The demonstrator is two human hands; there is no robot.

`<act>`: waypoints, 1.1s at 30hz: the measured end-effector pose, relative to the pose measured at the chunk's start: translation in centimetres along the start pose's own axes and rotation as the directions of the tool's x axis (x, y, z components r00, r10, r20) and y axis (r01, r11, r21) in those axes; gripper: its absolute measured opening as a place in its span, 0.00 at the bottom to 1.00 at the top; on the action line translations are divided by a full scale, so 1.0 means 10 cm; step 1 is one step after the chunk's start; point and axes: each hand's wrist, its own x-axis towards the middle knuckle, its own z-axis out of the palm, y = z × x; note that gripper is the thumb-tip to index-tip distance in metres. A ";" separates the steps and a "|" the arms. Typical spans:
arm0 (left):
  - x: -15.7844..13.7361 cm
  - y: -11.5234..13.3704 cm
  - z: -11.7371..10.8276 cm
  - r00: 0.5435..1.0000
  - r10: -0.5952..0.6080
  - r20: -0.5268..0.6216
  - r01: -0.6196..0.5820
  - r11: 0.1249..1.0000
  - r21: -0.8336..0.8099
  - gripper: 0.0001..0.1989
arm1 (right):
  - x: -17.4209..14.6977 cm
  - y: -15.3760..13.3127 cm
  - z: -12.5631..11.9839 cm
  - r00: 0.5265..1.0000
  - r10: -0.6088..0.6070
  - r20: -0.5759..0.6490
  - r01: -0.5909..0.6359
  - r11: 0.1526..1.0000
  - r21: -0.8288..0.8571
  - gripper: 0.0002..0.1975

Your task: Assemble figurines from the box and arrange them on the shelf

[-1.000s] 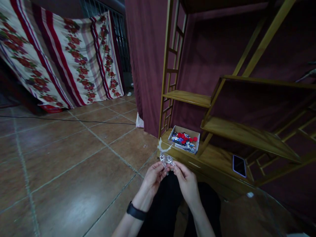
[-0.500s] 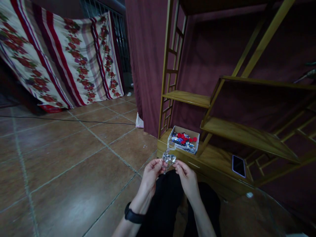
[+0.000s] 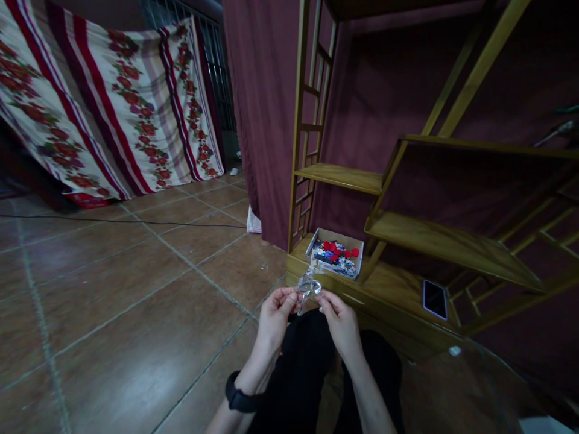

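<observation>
A clear, glossy, crinkled piece of see-through plastic point(image 3: 309, 287) is held up between my two hands, above my knees. My left hand point(image 3: 277, 313), with a black band on its wrist, pinches the left side of it between thumb and fingers. On the other side, the fingertips of my right hand point(image 3: 337, 314) pinch its right edge. What exactly the plastic is cannot be made out. Just beyond it, an open box point(image 3: 357, 270) with red, blue and white small pieces point(image 3: 335, 252) stands on the low wooden shelf.
The wooden shelf unit point(image 3: 402, 289) fills the right side, and a tablet-like dark-screened device point(image 3: 435, 299) lies on its lowest board. A dark cable point(image 3: 136, 222) crosses the tiled floor point(image 3: 149, 325). A floral cloth point(image 3: 149, 108) hangs at the left, beside a maroon curtain point(image 3: 266, 120).
The view has shifted slightly. Both hands keep their pinch on the clear plastic, which has turned a little between them. A pale object now shows at the lower right edge.
</observation>
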 end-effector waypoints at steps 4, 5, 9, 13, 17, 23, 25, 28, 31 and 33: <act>0.01 0.01 0.00 1.000 0.003 0.010 -0.003 1.000 0.018 0.13 | 0.02 0.00 0.00 1.000 0.001 0.003 -0.001 1.000 -0.018 0.15; 0.02 0.00 -0.01 1.000 -0.002 0.011 0.002 1.000 0.014 0.14 | 0.02 -0.01 -0.01 1.000 0.000 -0.001 0.000 1.000 -0.016 0.15; 0.07 -0.05 -0.05 0.999 -0.035 0.007 0.035 0.999 -0.019 0.15 | 0.01 -0.04 0.00 0.999 -0.024 -0.029 0.024 1.000 0.015 0.15; 0.13 -0.12 -0.09 0.996 -0.086 0.006 0.086 0.995 -0.055 0.18 | 0.00 -0.06 0.01 0.999 -0.027 -0.045 0.028 0.999 0.036 0.15; 0.15 -0.17 -0.10 0.992 -0.124 0.024 0.125 0.988 -0.094 0.19 | 0.00 -0.06 0.01 0.998 -0.026 -0.049 0.029 0.997 0.064 0.15; 0.15 -0.17 -0.10 0.986 -0.160 0.047 0.165 0.977 -0.136 0.18 | 0.01 -0.04 -0.01 1.000 0.016 -0.022 -0.014 0.993 0.115 0.15; 0.15 -0.17 -0.10 0.984 -0.167 0.055 0.173 0.974 -0.148 0.17 | 0.01 -0.03 -0.01 0.999 0.037 -0.012 -0.035 0.990 0.134 0.16; 0.14 -0.17 -0.09 0.982 -0.178 0.064 0.186 0.970 -0.157 0.17 | 0.00 -0.01 -0.02 0.998 0.057 0.009 -0.058 0.985 0.164 0.16; 0.12 -0.16 -0.08 0.981 -0.182 0.066 0.191 0.967 -0.169 0.16 | -0.01 0.01 -0.02 0.998 0.057 0.021 -0.060 0.981 0.186 0.16; 0.12 -0.15 -0.07 0.980 -0.187 0.072 0.197 0.965 -0.174 0.15 | -0.01 0.02 -0.02 0.998 0.059 0.020 -0.062 0.979 0.193 0.16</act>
